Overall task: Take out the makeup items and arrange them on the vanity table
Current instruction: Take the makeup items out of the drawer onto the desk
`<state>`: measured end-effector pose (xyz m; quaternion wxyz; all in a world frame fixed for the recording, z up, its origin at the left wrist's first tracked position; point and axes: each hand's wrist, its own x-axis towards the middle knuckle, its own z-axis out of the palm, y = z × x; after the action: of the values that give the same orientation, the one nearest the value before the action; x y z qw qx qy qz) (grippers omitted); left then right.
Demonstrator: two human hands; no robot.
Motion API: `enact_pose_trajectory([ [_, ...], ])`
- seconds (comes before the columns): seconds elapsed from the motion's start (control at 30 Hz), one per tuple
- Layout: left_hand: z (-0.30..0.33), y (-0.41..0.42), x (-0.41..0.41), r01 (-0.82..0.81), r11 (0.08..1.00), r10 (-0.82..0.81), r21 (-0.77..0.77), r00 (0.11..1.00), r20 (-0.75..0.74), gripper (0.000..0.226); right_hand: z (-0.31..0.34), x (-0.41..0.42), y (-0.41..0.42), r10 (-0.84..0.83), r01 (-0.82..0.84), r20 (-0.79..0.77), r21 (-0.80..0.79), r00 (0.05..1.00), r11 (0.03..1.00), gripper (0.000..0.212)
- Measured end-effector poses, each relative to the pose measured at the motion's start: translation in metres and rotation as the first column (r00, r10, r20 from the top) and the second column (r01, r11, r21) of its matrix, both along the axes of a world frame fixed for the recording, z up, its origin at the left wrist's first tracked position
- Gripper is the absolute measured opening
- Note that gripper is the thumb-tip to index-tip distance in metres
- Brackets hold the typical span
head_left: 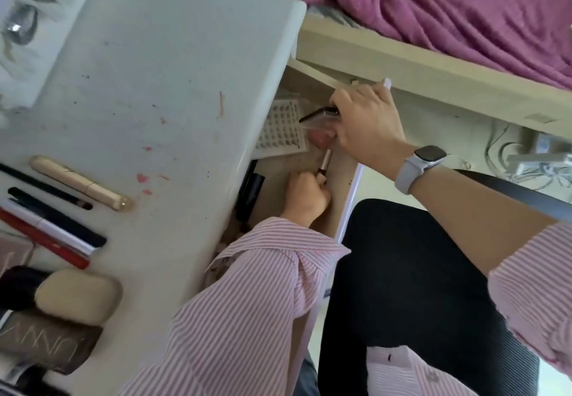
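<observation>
Head view: on the surface (148, 55) we saw pencils (49, 197) at left. Our left hand (305, 196) curled its fingers round a brush (325, 163) over the drawer (309, 160); our right hand (365, 126) pinched a clear packet (322, 118) there.

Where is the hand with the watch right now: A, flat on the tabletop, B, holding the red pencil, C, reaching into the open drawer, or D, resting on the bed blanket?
C: the right hand wearing the watch is down in the open drawer among the items there, not on the tabletop.
</observation>
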<state>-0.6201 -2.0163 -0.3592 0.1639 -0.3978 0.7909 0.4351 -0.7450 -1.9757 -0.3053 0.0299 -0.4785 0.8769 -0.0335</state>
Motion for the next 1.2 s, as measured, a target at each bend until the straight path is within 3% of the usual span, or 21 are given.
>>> enact_pose_trajectory([
  [0.17,0.004,0.002,-0.004,-0.096,0.989,0.090,0.115,0.994,0.062,0.035,-0.006,0.009,0.012,-0.043,0.048,0.064,-0.080,0.997,0.996,0.033],
  [0.4,0.006,0.003,0.004,-0.161,0.953,0.146,0.258,0.986,0.078,0.023,-0.008,0.011,0.015,-0.049,0.071,0.149,-0.148,0.988,0.986,0.026],
  [0.53,0.014,0.006,0.014,-0.098,0.968,0.099,0.231,0.995,0.010,0.023,-0.003,0.010,0.012,-0.101,0.170,0.260,-0.256,0.960,0.952,0.026],
  [0.67,0.050,0.002,0.017,-0.112,0.986,0.125,0.124,0.987,-0.100,0.022,0.016,0.011,0.003,-0.176,0.478,0.572,-0.433,0.801,0.764,0.027],
  [0.77,0.087,-0.016,0.023,-0.171,0.976,0.197,0.132,0.953,-0.228,0.017,0.038,0.010,-0.013,-0.195,0.630,0.671,-0.500,0.716,0.594,0.029],
  [0.87,0.120,-0.050,0.039,-0.393,0.899,0.436,0.193,0.835,-0.336,0.006,0.057,0.016,-0.037,-0.146,0.616,0.660,-0.568,0.737,0.545,0.026],
  [0.97,0.137,-0.087,0.062,-0.645,0.704,0.708,0.296,0.609,-0.359,0.013,0.064,0.037,-0.069,-0.052,0.535,0.695,-0.503,0.718,0.679,0.021],
  [1.03,0.140,-0.107,0.076,-0.760,0.587,0.801,0.278,0.498,-0.332,0.016,0.062,0.054,-0.092,-0.014,0.452,0.711,-0.433,0.703,0.780,0.021],
  [1.13,0.138,-0.131,0.089,-0.841,0.444,0.891,0.309,0.377,-0.254,0.014,0.057,0.078,-0.121,-0.014,0.414,0.760,-0.338,0.650,0.845,0.031],
  [1.2,0.137,-0.142,0.093,-0.864,0.393,0.917,0.316,0.343,-0.203,0.020,0.054,0.091,-0.136,-0.022,0.421,0.782,-0.311,0.623,0.852,0.036],
])
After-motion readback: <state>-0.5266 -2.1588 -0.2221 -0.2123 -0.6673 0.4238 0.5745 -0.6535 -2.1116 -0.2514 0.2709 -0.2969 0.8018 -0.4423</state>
